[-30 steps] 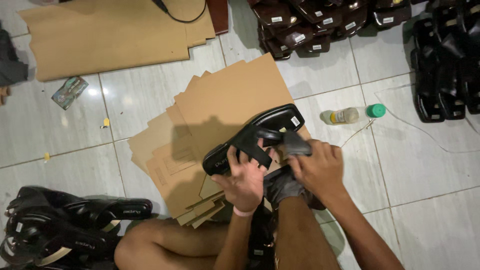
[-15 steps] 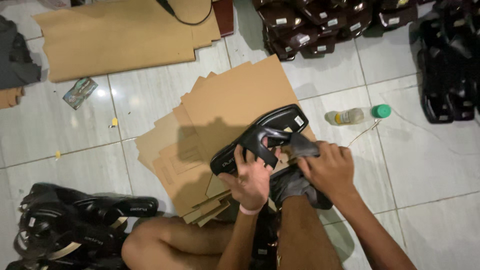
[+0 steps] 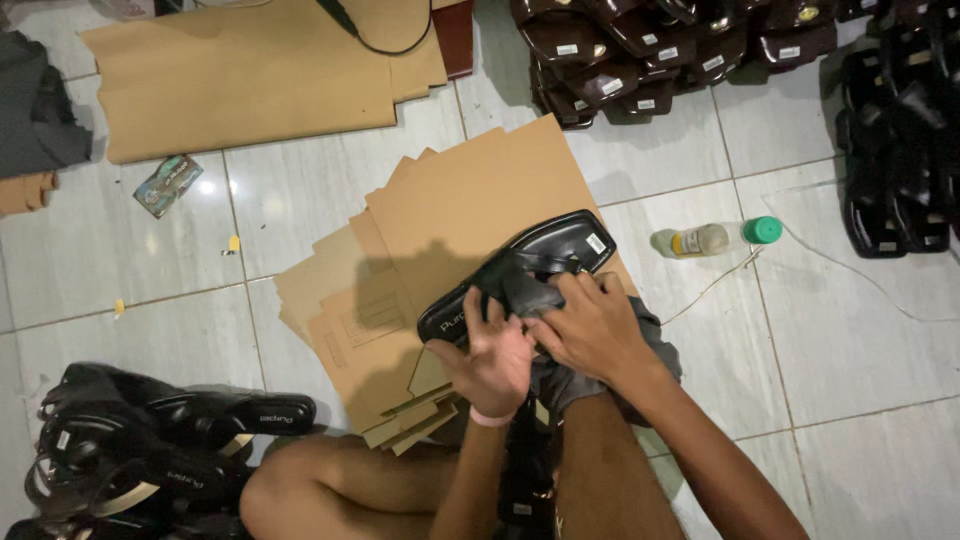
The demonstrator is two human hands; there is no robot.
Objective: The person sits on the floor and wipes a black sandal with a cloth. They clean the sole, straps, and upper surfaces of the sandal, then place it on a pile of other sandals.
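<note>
Since half a second ago both hands have shifted further onto the sandal's strap; the sandal itself sits at much the same tilt. Left hand (image 3: pixel 492 350) grips the near edge of the black platform sandal (image 3: pixel 520 275), fingers curled over it, thumb side toward the heel end. Right hand (image 3: pixel 590 325) is closed over the strap at mid-sandal, fingers pressed down on it, with a dark grey cloth (image 3: pixel 560 380) bunched under the palm. Sandal is held tilted, toe end up and away from me, over the stack of flat cardboard sheets (image 3: pixel 450 220).

Positions relative to the cardboard stack: small clear bottle with green cap (image 3: pixel 715 238) lies on the tile just beyond its right edge. Heap of black sandals (image 3: pixel 150 450) lies off its near-left corner, beside my bare knee (image 3: pixel 300 490). Rows of dark sandals (image 3: pixel 640 50) sit past its far-right corner. Large cardboard sheet (image 3: pixel 250 75) lies beyond its far-left side, and a small printed wrapper (image 3: pixel 167 184) lies to its left.
</note>
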